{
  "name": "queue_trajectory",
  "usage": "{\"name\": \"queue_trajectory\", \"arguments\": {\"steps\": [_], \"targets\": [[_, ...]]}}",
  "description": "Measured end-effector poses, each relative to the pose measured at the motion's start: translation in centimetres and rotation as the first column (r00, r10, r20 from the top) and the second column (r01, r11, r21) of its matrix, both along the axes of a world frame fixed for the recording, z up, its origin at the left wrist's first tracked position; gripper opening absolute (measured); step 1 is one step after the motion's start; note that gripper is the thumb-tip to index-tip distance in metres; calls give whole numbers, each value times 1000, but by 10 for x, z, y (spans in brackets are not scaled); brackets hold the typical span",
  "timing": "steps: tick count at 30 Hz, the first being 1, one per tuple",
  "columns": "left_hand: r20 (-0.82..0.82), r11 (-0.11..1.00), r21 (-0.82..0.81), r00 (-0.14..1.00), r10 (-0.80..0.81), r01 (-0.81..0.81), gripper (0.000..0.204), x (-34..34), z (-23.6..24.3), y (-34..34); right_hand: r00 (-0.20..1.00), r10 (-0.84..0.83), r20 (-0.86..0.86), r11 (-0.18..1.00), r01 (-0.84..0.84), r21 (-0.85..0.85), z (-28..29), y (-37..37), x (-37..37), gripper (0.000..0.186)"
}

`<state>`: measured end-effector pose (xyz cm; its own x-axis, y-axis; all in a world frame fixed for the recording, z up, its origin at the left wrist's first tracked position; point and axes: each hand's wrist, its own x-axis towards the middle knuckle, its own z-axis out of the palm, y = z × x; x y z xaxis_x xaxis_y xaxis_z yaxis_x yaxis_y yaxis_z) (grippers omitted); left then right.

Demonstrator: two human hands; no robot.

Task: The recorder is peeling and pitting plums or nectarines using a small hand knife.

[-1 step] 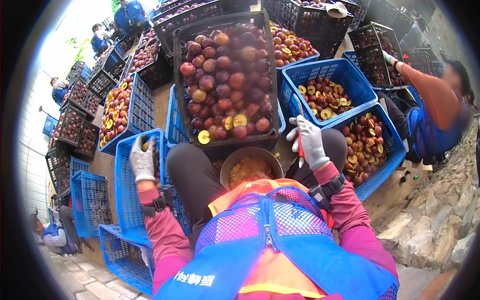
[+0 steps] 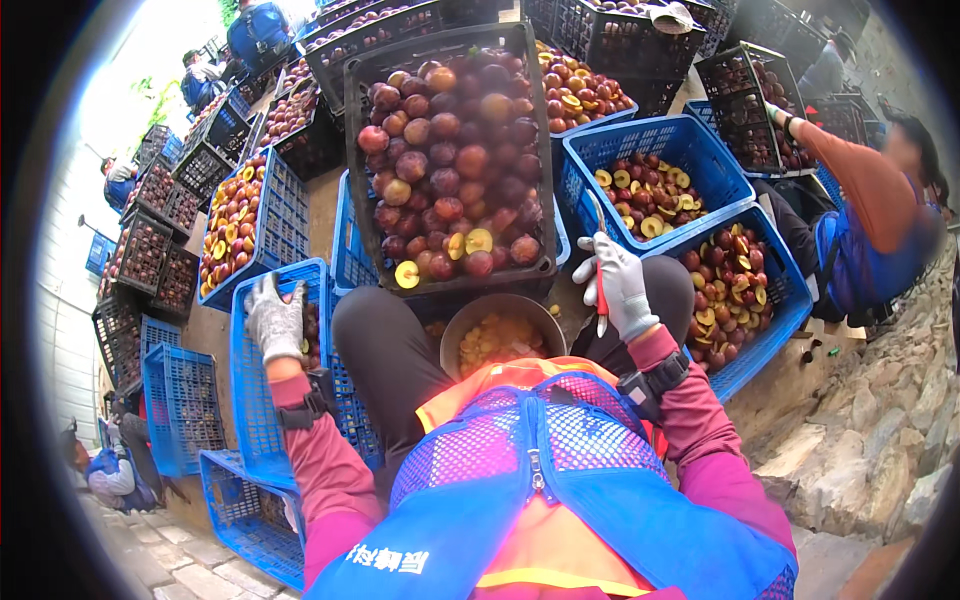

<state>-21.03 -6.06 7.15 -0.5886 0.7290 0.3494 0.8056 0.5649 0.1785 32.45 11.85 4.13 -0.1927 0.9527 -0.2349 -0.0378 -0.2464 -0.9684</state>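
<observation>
My left hand [image 2: 272, 320], in a grey glove, is open with fingers apart at the left blue crate [image 2: 260, 410], which has plums inside. My right hand [image 2: 620, 285], gloved in light grey, grips red-handled pruning shears [image 2: 602, 290], blades pointing up. Between my legs sits a metal bowl [image 2: 450, 330] holding yellow fruit pieces. Above it, a large black crate [image 2: 354, 200] of whole plums has a few cut halves near its front. To the right, two blue crates [image 2: 590, 150] [image 2: 770, 360] hold dark red plums, many cut open to yellow flesh.
Another blue crate [image 2: 285, 200] of cut plums stands at upper left, among stacked black crates [image 2: 150, 260]. Empty blue crates [image 2: 180, 400] are lower left. A co-worker [image 2: 860, 210] reaches into a crate at right. Other workers [image 2: 255, 35] are farther back. Rough stonework [image 2: 870, 430] borders the right.
The fingers of my left hand have spread and shifted slightly left. My right hand with the shears stays in place.
</observation>
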Motion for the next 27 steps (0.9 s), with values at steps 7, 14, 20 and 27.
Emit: {"name": "queue_trajectory", "arguments": {"steps": [7, 14, 20, 27], "targets": [[336, 639, 121, 574, -747, 760, 39, 245, 15, 153, 995, 89, -44, 995, -90, -31, 3, -24, 20, 36], [278, 452, -328, 542, -793, 829, 35, 341, -104, 250, 995, 54, -84, 996, -59, -63, 35, -42, 58, 34], [296, 464, -482, 636, -713, 743, 62, 349, -76, 259, 994, 96, -44, 975, -103, -196, 51, -41, 64, 34], [750, 719, 389, 255, -611, 576, 48, 316, -40, 221, 970, 49, -237, 999, -45, 21, 53, -29, 54, 31]]}}
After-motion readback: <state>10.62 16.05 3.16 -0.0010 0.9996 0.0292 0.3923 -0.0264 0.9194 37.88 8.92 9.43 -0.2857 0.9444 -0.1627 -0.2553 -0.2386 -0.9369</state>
